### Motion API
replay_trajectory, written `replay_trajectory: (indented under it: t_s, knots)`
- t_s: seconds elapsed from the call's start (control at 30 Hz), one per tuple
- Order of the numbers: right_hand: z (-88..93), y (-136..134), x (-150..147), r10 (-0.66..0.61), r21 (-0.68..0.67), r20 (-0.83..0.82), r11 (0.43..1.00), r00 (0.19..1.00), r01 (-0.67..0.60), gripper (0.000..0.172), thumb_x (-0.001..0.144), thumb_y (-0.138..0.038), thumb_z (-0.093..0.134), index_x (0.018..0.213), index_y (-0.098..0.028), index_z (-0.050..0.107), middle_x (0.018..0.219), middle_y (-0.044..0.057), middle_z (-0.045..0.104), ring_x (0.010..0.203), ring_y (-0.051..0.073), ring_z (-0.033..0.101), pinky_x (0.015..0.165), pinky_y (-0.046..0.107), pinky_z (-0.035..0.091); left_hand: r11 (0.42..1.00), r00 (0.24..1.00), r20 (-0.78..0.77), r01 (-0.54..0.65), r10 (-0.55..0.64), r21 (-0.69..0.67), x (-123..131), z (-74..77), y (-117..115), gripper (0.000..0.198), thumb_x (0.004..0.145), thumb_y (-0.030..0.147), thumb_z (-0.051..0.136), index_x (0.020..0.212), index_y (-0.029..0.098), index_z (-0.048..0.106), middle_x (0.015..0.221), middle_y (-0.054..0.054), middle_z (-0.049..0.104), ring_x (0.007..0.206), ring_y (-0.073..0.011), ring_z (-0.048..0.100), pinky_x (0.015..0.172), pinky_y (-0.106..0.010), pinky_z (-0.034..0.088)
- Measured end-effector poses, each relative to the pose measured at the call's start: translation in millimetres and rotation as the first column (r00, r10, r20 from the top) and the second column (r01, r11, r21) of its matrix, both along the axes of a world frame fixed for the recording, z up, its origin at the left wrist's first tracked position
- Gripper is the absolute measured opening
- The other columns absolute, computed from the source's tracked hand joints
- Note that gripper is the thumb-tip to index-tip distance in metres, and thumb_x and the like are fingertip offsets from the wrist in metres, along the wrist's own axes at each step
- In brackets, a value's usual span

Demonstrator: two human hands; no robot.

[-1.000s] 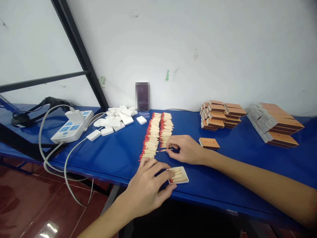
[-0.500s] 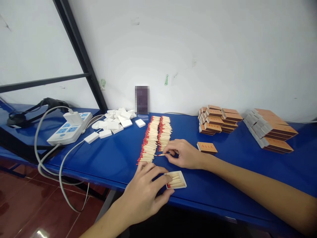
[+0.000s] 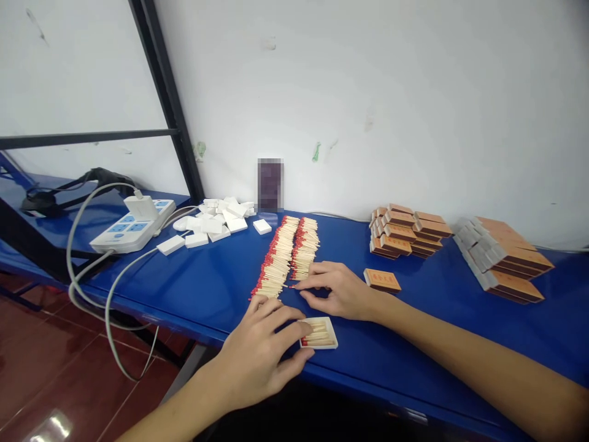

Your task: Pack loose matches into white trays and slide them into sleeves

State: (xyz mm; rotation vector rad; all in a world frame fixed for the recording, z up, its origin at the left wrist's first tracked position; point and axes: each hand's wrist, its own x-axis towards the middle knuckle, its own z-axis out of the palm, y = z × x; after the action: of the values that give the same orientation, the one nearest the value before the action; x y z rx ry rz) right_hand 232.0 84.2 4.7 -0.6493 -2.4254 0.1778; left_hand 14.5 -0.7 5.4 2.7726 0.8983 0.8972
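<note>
My left hand [image 3: 260,350] grips a small white matchbox tray [image 3: 334,336] by its left end, thumb at the near side and fingers reaching over the top. Matches [image 3: 319,334] lie side by side in the tray, red heads to the left. Beyond it, my right hand [image 3: 338,288] has its fingertips closed around a single match [image 3: 292,286], whose red head pokes out to the left; most of the stick is hidden. Two long rows of loose matches, a left row [image 3: 278,255] and a right row [image 3: 304,248], lie just past the hands.
White trays [image 3: 211,226] are heaped at the back left near a power strip [image 3: 133,230] with cables. One closed matchbox [image 3: 383,280] lies right of my right hand. Matchbox stacks [image 3: 400,230] and grey-ended boxes [image 3: 510,252] stand along the wall. A black frame post [image 3: 168,92] rises left.
My right hand has shifted slightly left along the match, covering more of its stick. My left hand still holds the tray. The whole view has turned a little.
</note>
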Motion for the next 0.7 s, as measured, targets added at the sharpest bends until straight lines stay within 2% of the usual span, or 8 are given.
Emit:
replay_trajectory:
  t_s: [0.2,0.43,0.6,0.7]
  knots:
    - [-1.7,0.6,0.2,0.007,-0.015,-0.058,1.000,0.998,-0.008,0.013,0.085,-0.016,0.061,0.081,-0.018,0.073,0.066,0.000,0.056,0.059,0.011,0.050,0.057,0.023,0.039,1.000,1.000,0.008,-0.009,0.009,0.024,-0.1,-3.4,0.4,0.012,0.095,0.025,0.057,0.105,0.021,0.063,0.104,-0.003,0.067,0.091,-0.0204,0.057,0.086,-0.038,0.035]
    - [-1.9,-0.6,-2.4,-0.119,-0.007,-0.050,0.993,0.992,0.118,0.004,0.079,-0.016,0.064,0.076,-0.018,0.066,0.061,-0.004,0.049,0.056,0.009,0.045,0.060,0.024,0.036,1.000,1.000,0.028,-0.003,0.002,0.013,0.3,-2.8,0.4,0.013,0.095,0.024,0.057,0.107,0.021,0.062,0.104,-0.003,0.068,0.091,-0.0207,0.057,0.087,-0.038,0.035]
    - [1.0,-0.8,-2.8,-0.164,-0.052,-0.001,0.985,0.987,0.163,0.010,0.080,-0.018,0.064,0.070,-0.017,0.063,0.061,-0.004,0.050,0.055,0.009,0.044,0.059,0.024,0.034,1.000,1.000,-0.003,0.005,-0.005,-0.019,1.5,-0.2,-0.4,0.016,0.094,0.025,0.059,0.109,0.021,0.061,0.102,-0.003,0.068,0.091,-0.0205,0.057,0.087,-0.037,0.037]
    - [0.8,0.0,-2.4,-0.147,-0.064,0.001,0.987,0.989,0.147,0.012,0.082,-0.020,0.063,0.071,-0.017,0.063,0.060,-0.004,0.050,0.055,0.009,0.044,0.060,0.024,0.034,1.000,1.000,-0.015,0.006,-0.007,-0.028,2.0,3.0,-0.8,0.016,0.095,0.026,0.059,0.110,0.021,0.061,0.102,-0.002,0.068,0.093,-0.0204,0.057,0.088,-0.037,0.037]
